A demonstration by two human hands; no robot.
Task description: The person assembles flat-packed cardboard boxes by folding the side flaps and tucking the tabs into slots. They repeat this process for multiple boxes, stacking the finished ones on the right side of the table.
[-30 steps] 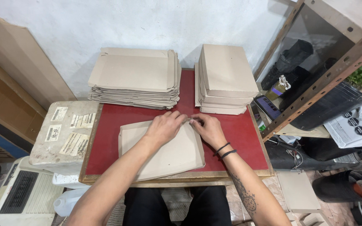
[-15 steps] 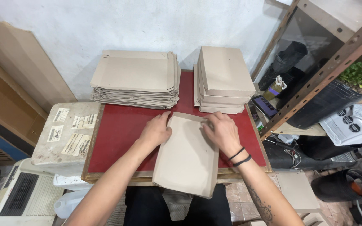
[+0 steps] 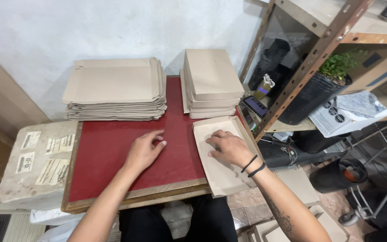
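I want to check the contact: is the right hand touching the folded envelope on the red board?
Touching. The head view shows the right hand lying flat on the envelope, its fingers pressed onto the paper with no gap.

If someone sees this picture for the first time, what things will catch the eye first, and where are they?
First the bright red board top in the middle, with two stacks of plain brown paper envelopes at its far edge: a wide flat stack on the left and a taller narrow stack on the right. Nearer, the right hand presses a single brown envelope overhanging the board's right front corner, while the left hand rests on the red surface.
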